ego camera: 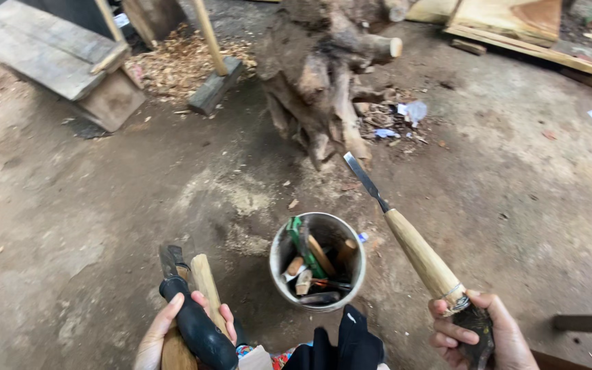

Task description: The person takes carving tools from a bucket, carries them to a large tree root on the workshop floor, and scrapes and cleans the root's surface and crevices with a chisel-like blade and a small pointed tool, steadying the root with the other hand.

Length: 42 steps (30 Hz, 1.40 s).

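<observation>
My right hand (477, 336) grips the dark butt end of a long chisel (412, 247) with a pale wooden handle. Its steel blade points up and left toward a large gnarled tree root (323, 82). My left hand (186, 329) holds a bundle of tools: a black-handled tool (196, 329) and a wooden-handled one (205, 281). Between my hands a round metal bucket (279, 250) stands on the dirt floor. It is filled with several tools with wooden and green handles.
A wooden bench (49, 55) stands at the far left, with wood shavings (179, 62) beside it and a mallet head (214, 85) on a stick. Plywood boards (515, 27) lie at the far right. A dark flat bar (587, 323) lies at the right edge.
</observation>
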Each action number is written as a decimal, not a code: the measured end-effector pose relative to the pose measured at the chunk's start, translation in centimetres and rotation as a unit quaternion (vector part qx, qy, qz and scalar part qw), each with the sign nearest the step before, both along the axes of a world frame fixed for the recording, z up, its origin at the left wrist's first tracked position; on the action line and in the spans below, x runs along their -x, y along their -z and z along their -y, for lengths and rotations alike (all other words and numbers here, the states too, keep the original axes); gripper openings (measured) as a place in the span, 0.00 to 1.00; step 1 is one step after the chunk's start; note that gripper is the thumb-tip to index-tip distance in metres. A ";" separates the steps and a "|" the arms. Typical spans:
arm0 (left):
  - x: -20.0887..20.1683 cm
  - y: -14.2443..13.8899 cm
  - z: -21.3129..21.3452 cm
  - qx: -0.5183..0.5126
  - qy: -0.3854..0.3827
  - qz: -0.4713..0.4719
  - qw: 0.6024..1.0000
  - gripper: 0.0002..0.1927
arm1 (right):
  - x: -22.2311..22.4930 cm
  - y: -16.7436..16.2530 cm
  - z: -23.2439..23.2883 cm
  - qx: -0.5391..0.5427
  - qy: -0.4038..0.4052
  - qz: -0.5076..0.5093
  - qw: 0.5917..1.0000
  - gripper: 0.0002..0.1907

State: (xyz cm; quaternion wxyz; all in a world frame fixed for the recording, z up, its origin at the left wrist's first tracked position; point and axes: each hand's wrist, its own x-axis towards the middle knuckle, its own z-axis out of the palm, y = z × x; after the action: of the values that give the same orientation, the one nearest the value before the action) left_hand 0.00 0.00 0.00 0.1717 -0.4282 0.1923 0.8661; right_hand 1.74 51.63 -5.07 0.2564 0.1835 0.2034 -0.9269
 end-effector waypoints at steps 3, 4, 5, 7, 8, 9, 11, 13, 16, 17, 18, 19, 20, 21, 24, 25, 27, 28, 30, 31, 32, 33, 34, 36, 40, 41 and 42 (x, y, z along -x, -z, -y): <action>0.7 -1.0 5.3 0.033 -0.076 0.067 0.994 0.17 | 3.8 -0.9 10.4 -0.075 0.042 0.058 0.995 0.23; 0.6 -1.2 8.3 0.006 -0.074 0.057 0.996 0.18 | 4.8 -0.9 14.6 -0.089 0.041 0.064 0.993 0.22; 0.2 -1.5 10.7 -0.022 -0.073 0.052 0.996 0.19 | 5.3 -1.3 17.7 -0.107 0.038 0.073 0.991 0.22; 0.5 -1.7 15.7 -0.031 -0.065 0.059 0.996 0.21 | 6.6 -1.9 25.2 -0.026 -0.011 0.027 0.999 0.25; 1.0 -1.6 18.3 -0.013 -0.060 0.076 0.995 0.22 | 7.8 -2.3 28.7 0.013 -0.038 0.004 0.999 0.27; 0.9 -1.0 21.0 0.006 -0.055 0.098 0.994 0.22 | 8.8 -2.3 32.1 -0.008 -0.026 0.035 0.999 0.26; 1.1 -0.9 27.0 0.062 -0.041 0.127 0.989 0.21 | 10.0 -2.8 39.8 -0.047 -0.004 0.101 0.994 0.24; 2.2 -1.8 29.7 0.114 -0.006 0.135 0.984 0.20 | 11.7 -4.3 43.7 -0.005 -0.016 0.131 0.991 0.24; 3.6 -2.9 33.2 0.183 0.072 0.106 0.975 0.20 | 13.7 -5.7 47.9 -0.022 -0.004 0.160 0.987 0.23; 4.2 -3.2 34.6 0.208 0.103 0.090 0.968 0.20 | 14.1 -5.8 49.1 -0.043 0.006 0.170 0.985 0.23; 4.8 -3.6 35.8 0.234 0.134 0.073 0.960 0.21 | 14.4 -5.7 50.1 -0.010 -0.003 0.166 0.986 0.24; 5.6 -3.4 36.3 0.276 0.149 0.071 0.947 0.20 | 15.1 -5.0 50.3 0.021 -0.011 0.163 0.986 0.24; 6.6 -3.3 36.6 0.319 0.163 0.070 0.931 0.20 | 16.0 -4.3 50.4 0.054 -0.021 0.160 0.985 0.25; 7.5 -3.3 37.1 0.363 0.177 0.068 0.912 0.19 | 16.8 -3.4 50.5 0.060 -0.022 0.154 0.986 0.25; 11.5 -2.5 37.6 0.412 0.146 -0.010 0.899 0.18 | 20.7 -0.7 49.6 0.099 -0.075 0.109 0.986 0.26; 13.4 -2.1 38.1 0.425 0.150 -0.002 0.893 0.18 | 23.0 0.0 49.6 0.127 -0.127 0.071 0.981 0.25; 17.4 -1.3 39.4 0.454 0.154 0.005 0.878 0.20 | 27.9 1.2 50.6 0.144 -0.180 0.021 0.973 0.25; 19.4 -1.0 40.1 0.464 0.150 -0.001 0.873 0.20 | 30.2 1.6 51.1 0.134 -0.179 0.018 0.974 0.24; 24.0 -0.2 41.6 0.485 0.142 -0.017 0.863 0.20 | 35.4 1.8 53.2 0.038 -0.136 0.060 0.988 0.24; 26.6 0.1 42.3 0.490 0.136 -0.024 0.861 0.20 | 38.4 1.7 54.4 -0.051 -0.092 0.105 0.989 0.24; 29.0 0.2 42.8 0.493 0.133 -0.027 0.859 0.20 | 41.1 1.0 55.6 -0.140 -0.048 0.155 0.977 0.24; 31.2 0.1 43.3 0.496 0.131 -0.030 0.858 0.20 | 43.3 0.3 56.7 -0.131 -0.055 0.149 0.979 0.24; 33.4 -0.3 44.1 0.494 0.133 -0.034 0.858 0.20 | 46.2 -0.7 58.3 -0.120 -0.064 0.135 0.981 0.24; 38.1 -2.0 45.7 0.495 0.129 -0.044 0.858 0.20 | 53.5 -3.0 61.3 -0.134 -0.084 0.109 0.981 0.23; 42.9 -4.2 48.8 0.473 0.136 0.023 0.870 0.23 | 62.2 -7.5 67.6 -0.176 -0.138 0.094 0.970 0.23; 44.2 -4.3 49.8 0.474 0.133 0.022 0.870 0.23 | 64.7 -8.2 69.5 -0.166 -0.152 0.075 0.971 0.22; 45.5 -4.3 50.7 0.475 0.133 0.023 0.870 0.23 | 66.9 -8.7 71.1 -0.158 -0.159 0.078 0.971 0.22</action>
State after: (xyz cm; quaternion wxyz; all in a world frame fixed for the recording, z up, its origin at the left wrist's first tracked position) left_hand -45.48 -50.75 4.30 0.0654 -0.4486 0.6311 0.6294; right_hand -65.16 -19.51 3.61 0.3830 0.2589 0.3533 -0.8133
